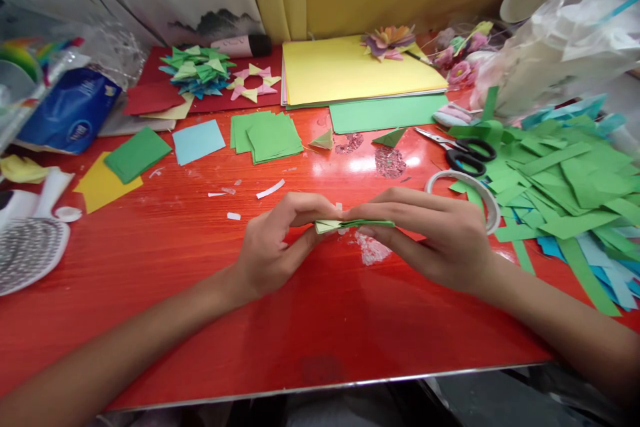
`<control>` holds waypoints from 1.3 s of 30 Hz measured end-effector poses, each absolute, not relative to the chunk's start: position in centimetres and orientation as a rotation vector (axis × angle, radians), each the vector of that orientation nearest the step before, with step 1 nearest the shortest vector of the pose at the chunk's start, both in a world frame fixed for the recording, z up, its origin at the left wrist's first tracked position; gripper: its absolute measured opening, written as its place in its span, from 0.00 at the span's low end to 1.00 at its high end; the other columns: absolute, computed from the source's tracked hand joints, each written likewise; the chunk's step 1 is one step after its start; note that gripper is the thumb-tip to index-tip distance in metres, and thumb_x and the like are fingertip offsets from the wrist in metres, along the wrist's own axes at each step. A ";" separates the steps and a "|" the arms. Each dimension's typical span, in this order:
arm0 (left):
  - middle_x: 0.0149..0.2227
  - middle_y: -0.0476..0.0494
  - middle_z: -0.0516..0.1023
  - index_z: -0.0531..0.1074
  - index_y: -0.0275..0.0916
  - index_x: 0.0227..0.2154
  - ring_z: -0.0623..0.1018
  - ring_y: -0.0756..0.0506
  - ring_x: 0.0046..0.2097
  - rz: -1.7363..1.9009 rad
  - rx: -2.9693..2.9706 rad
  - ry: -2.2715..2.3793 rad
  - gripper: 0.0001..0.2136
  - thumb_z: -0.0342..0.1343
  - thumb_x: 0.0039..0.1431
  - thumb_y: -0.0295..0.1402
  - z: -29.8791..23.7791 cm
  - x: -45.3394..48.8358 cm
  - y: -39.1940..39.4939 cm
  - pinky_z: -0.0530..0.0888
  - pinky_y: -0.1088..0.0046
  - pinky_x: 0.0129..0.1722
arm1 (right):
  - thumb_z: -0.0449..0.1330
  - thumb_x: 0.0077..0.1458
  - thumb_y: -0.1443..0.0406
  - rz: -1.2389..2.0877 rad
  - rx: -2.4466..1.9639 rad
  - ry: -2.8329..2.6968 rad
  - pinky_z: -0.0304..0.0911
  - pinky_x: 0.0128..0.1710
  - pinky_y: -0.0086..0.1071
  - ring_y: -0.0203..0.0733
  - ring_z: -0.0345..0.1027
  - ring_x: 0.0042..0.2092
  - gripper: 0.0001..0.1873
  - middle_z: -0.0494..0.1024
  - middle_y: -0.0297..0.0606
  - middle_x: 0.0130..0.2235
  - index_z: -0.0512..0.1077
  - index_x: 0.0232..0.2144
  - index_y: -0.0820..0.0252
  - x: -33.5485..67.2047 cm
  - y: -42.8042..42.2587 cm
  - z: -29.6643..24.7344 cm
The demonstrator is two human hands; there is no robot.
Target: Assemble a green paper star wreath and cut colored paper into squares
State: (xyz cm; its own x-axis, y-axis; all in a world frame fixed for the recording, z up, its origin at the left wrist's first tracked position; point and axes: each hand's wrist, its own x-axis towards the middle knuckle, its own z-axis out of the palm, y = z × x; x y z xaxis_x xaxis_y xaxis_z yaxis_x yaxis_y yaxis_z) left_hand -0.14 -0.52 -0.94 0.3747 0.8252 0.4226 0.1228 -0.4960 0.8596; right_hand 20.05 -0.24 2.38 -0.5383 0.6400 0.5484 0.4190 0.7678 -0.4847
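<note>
Pinching folded paper (369, 223): left hand (270, 243), right hand (445, 233) (lettering (80, 131) on blue pack (63, 107) blurred).

From my remote seat, I see a glossy red table (200, 347) bearing green paper squares (275, 137), light-blue paper (199, 141), black-handled scissors (454, 145), a tape roll (493, 215), heaped green strips (565, 177) and, blurred at left, probably a tissue packet (70, 110).
</note>
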 end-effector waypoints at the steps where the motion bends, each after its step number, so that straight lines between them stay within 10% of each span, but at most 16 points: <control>1: 0.38 0.48 0.76 0.65 0.40 0.40 0.77 0.49 0.41 1.171 1.834 0.814 0.12 0.56 0.54 0.25 -0.8 -0.1 -0.5 0.75 0.76 0.40 | 0.55 0.55 0.72 0.441 -0.819 -2.186 0.61 0.28 0.23 0.30 0.66 0.29 0.06 0.74 0.34 0.29 0.72 0.34 0.61 20.0 -0.1 2.4; 19: 0.27 0.49 0.79 0.69 0.38 0.43 0.77 0.50 0.29 0.945 1.408 1.102 0.14 0.56 0.54 0.37 -0.2 0.2 -0.4 0.71 0.79 0.26 | 0.56 0.55 0.58 1.413 -1.123 -1.787 0.51 0.20 0.23 0.28 0.56 0.22 0.17 0.64 0.29 0.20 0.68 0.20 0.64 19.8 0.6 1.9; 39: 0.30 0.47 0.78 0.74 0.37 0.36 0.75 0.50 0.30 0.918 1.467 1.125 0.11 0.54 0.55 0.38 -0.5 0.3 0.0 0.68 0.79 0.24 | 0.58 0.53 0.56 1.602 -1.206 -1.591 0.53 0.18 0.22 0.27 0.60 0.20 0.18 0.68 0.31 0.18 0.72 0.22 0.66 19.2 0.4 0.2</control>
State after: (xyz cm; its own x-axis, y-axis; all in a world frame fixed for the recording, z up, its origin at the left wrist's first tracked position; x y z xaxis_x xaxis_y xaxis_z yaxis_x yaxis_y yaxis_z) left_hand 0.33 0.04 -0.45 0.2709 0.9625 -0.0144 0.1797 -0.0359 0.9831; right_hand 19.18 0.43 0.25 -0.4278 0.8817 -0.1992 0.1932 -0.1261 -0.9730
